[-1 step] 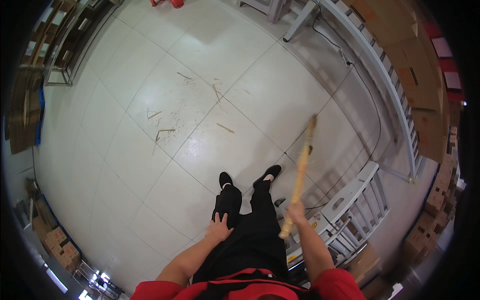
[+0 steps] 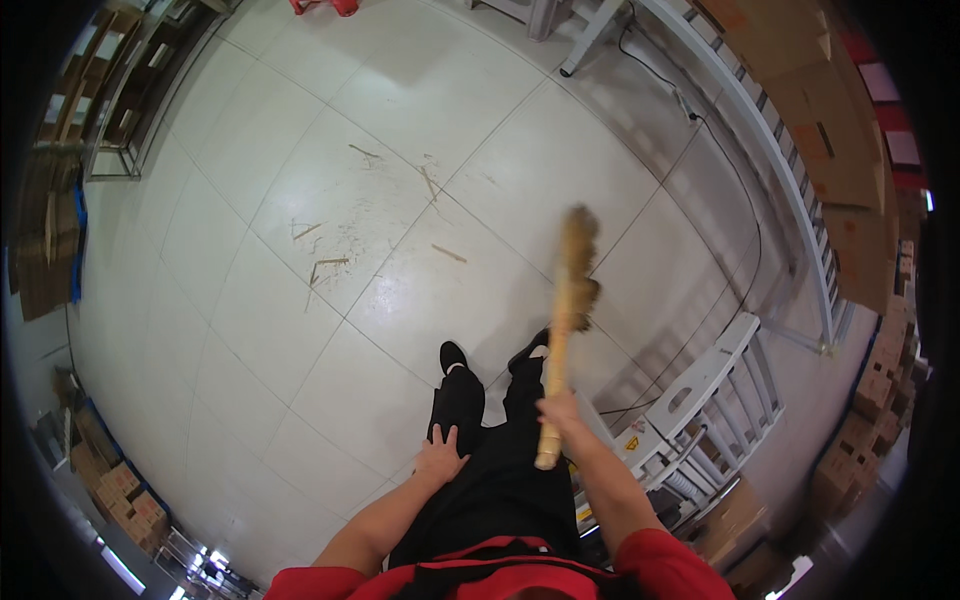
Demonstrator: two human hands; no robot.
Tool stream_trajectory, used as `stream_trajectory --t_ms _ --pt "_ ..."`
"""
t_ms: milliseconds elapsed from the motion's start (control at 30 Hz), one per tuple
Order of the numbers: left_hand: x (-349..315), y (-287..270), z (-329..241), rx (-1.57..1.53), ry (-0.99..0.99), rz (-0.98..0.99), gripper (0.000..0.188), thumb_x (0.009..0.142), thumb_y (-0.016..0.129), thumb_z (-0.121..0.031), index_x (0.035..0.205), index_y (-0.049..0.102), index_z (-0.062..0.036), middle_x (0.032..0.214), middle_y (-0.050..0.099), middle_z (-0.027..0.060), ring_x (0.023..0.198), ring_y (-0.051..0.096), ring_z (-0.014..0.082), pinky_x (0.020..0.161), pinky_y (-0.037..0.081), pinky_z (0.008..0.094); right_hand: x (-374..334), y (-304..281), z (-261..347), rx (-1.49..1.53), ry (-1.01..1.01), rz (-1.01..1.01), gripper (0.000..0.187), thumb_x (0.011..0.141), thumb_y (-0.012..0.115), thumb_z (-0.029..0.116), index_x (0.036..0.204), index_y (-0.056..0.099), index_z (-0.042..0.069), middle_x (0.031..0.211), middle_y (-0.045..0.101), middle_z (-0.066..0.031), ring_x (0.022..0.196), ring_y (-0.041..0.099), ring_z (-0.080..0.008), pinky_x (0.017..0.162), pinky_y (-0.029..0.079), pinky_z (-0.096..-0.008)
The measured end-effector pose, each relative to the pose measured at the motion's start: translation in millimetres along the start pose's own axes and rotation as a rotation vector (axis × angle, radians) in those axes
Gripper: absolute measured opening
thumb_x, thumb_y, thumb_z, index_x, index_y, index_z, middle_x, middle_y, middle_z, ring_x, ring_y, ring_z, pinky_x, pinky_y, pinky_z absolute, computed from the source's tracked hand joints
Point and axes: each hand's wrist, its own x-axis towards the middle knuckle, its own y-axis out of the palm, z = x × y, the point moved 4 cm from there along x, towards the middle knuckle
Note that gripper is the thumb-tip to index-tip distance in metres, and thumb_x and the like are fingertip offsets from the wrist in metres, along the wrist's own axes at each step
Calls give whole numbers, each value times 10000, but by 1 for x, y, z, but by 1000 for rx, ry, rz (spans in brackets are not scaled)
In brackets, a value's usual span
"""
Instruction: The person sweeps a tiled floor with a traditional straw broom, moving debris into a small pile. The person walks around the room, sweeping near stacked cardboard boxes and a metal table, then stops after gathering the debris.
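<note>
My right hand (image 2: 562, 412) wraps the broom (image 2: 563, 335) near its butt end; the blurred bristles reach out over the floor (image 2: 230, 350), right of the scraps (image 2: 450, 254). My left hand (image 2: 439, 458) lies spread on the left thigh (image 2: 457, 400). Low, light strokes would work best.

Fairly bright, even light covers the floor (image 2: 220, 310), with a faint glare patch left of centre and soft shadows to the right. The broom (image 2: 561, 345) smears with motion blur; straight edges bend toward the dark, soft rim.
</note>
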Motion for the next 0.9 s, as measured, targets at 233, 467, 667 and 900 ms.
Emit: stream_trajectory --t_ms 233,467,667,900 --pt "2 -1 12 25 39 -53 791 902 568 -545 1540 232 -219 1586 222 169 1259 483 399 962 488 523 -56 99 73 -360 -350 217 502 732 675 121 1149 469 -67 891 671 -291 688 710 -347 622 581 -419" --pt "8 9 34 23 32 -23 813 884 572 -570 1543 227 -242 1593 213 155 1287 462 393 984 463 535 -127 -4 32 -480 -362 -3 526 741 688 213 1145 453 -28 967 652 -319 923 645 -470 823 525 -526" --pt "14 18 35 45 51 9 814 877 554 -585 1544 224 -256 1602 193 139 1327 409 390 986 466 523 -78 -75 -105 -339 -199 -350 419 736 679 164 1048 497 -46 825 656 -306 808 662 -470 718 539 -513" --pt "29 37 41 47 49 -17 631 948 463 -354 1536 253 -265 1595 204 136 1297 424 400 970 485 507 28 -49 -106 209 141 -173 281 733 669 92 940 597 -84 763 668 -188 654 694 -299 592 550 -408"
